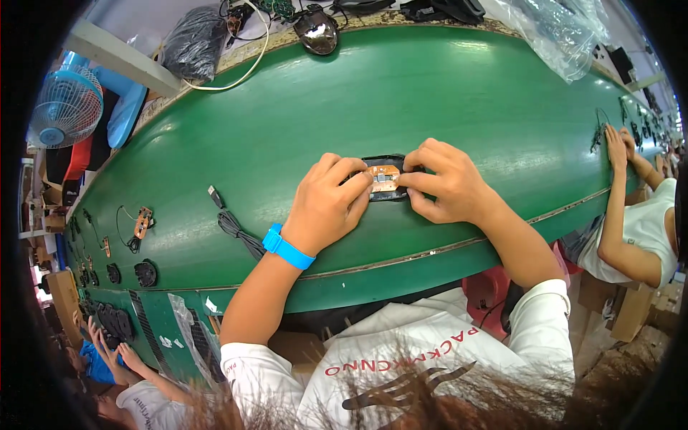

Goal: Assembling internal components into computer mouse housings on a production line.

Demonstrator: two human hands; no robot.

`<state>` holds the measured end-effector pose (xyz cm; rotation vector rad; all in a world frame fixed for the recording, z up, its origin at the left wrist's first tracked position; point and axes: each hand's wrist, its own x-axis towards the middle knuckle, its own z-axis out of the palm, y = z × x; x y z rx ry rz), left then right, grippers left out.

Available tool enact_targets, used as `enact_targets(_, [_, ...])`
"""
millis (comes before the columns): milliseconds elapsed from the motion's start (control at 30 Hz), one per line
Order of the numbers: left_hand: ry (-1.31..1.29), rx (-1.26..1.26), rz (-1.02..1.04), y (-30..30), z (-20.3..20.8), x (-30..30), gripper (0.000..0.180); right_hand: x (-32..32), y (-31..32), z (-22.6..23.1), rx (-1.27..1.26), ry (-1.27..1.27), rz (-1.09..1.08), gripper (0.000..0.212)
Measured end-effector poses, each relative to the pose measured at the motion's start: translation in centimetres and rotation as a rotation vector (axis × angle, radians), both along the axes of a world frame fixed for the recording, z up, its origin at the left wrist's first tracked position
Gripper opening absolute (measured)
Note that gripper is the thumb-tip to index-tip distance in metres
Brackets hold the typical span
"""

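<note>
In front of me on the green belt lies a black mouse base with a small orange-brown circuit board seated in it. My left hand, with a blue wristband on its wrist, is closed on the left side, fingertips at the board's edge. From the right, my right hand grips the other side with bent fingers, its index fingertip at the board. My fingers hide both ends of the base. A black cable with a USB plug lies left of my left forearm.
Farther left are another circuit board with cable and a black mouse shell. A dark glossy mouse and a plastic bag sit along the far edge. A blue fan stands far left. Co-workers' hands work at the right and lower left.
</note>
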<state>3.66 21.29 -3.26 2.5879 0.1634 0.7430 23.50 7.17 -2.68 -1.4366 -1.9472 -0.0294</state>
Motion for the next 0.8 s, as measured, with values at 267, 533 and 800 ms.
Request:
enact_targets(267, [0.021, -0.012, -0.028, 0.1, 0.1, 0.3, 0.013, 0.3, -0.5, 0.2, -0.092, -0.031, 0.032, 0.025])
enact_targets(533, [0.072, -0.046, 0.019, -0.7, 0.5, 0.8, 0.016, 0.3, -0.6, -0.1, -0.088, -0.12, -0.029, 0.014])
enact_targets(800, [0.082, -0.065, 0.021, -0.9, 0.5, 1.2, 0.013, 0.3, -0.8, 0.1, -0.107, -0.103, -0.017, 0.018])
